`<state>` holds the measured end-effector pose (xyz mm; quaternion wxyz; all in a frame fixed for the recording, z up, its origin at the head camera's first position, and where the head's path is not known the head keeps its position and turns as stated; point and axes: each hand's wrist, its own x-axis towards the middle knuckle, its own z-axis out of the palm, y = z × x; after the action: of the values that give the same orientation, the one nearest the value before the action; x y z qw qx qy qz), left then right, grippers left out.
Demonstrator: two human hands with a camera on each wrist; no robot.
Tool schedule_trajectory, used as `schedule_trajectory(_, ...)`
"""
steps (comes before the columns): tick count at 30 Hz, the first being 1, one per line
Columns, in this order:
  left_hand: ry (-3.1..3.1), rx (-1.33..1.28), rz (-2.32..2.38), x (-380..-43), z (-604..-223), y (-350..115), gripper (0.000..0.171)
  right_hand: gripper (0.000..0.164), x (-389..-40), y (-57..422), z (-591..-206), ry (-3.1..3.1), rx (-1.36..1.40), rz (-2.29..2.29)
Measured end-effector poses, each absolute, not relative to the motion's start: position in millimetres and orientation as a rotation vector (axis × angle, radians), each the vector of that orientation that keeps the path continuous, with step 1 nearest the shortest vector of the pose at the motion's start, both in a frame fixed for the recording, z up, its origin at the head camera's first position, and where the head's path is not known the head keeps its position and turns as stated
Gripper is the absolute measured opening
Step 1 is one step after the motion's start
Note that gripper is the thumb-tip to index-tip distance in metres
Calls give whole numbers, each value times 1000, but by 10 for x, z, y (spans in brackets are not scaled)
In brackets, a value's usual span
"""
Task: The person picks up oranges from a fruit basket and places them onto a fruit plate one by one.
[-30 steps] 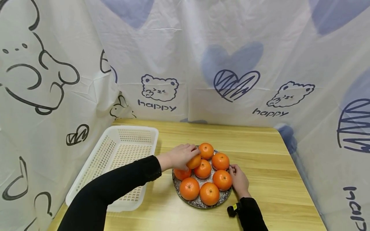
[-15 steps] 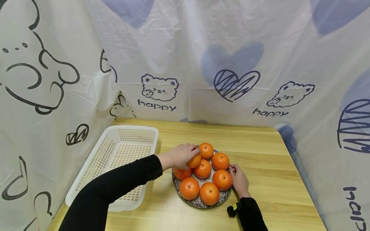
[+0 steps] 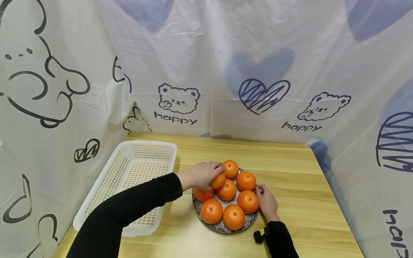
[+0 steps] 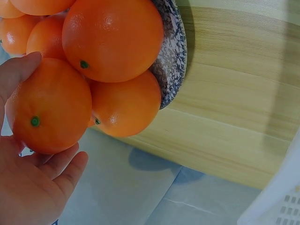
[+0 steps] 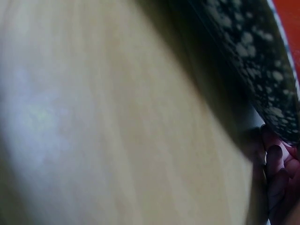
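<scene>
My left hand (image 3: 204, 175) holds an orange (image 3: 218, 180) at the far left part of a round speckled plate (image 3: 222, 227). In the left wrist view, thumb and fingers wrap round this orange (image 4: 51, 108), its small green stem end showing. Several more oranges lie on the plate, among them a front one (image 3: 233, 216) and a middle one (image 3: 226, 189). One at the left (image 3: 203, 194) is partly covered by my left hand. My right hand (image 3: 267, 202) grips the plate's right rim, fingers curled under the edge in the right wrist view, where the plate's dark speckled side (image 5: 253, 61) shows.
A white perforated plastic basket (image 3: 174, 157) stands left of the plate, partly behind my left sleeve (image 3: 129, 211). The wooden table (image 3: 309, 193) ends at a printed cloth (image 3: 219, 71) behind. A small black device (image 3: 259, 235) sits at my right wrist.
</scene>
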<state>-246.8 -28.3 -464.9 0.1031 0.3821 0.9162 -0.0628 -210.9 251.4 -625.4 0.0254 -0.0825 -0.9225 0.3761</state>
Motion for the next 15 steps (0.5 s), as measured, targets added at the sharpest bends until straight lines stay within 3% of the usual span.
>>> schedule_trajectory(15,2725,1130,-156,-2475,-4659,-276,91,30,-2109,2515,-6246,-2861,-251,1162)
